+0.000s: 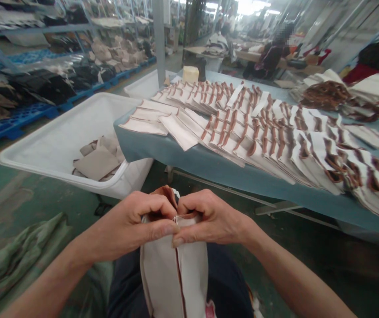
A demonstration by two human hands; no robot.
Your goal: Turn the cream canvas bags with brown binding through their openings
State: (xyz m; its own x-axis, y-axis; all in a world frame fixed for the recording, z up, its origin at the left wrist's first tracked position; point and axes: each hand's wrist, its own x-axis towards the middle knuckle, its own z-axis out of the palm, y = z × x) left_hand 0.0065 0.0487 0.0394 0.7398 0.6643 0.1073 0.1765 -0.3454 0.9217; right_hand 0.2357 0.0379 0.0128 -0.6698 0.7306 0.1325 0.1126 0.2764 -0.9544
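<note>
Over my lap lies a sewn off-white fabric piece (161,274) with brown edging, a dark brown seam running down its middle. My left hand (143,221) pinches its upper edge just left of the seam, thumb on the outside and fingers curled inside. On the other side of the seam, my right hand (205,216) grips the same edge in a like way. The two thumbs nearly meet at the seam's top. Brown lining shows behind the fingers. What the hidden fingertips touch inside cannot be seen.
A blue-covered table (162,150) ahead carries overlapping rows of similar off-white pieces (255,128) with brown edges. Left of it stands a white plastic bin (43,150) holding grey-beige pieces (98,163). Shelves line the far left. A person (272,53) sits in the background.
</note>
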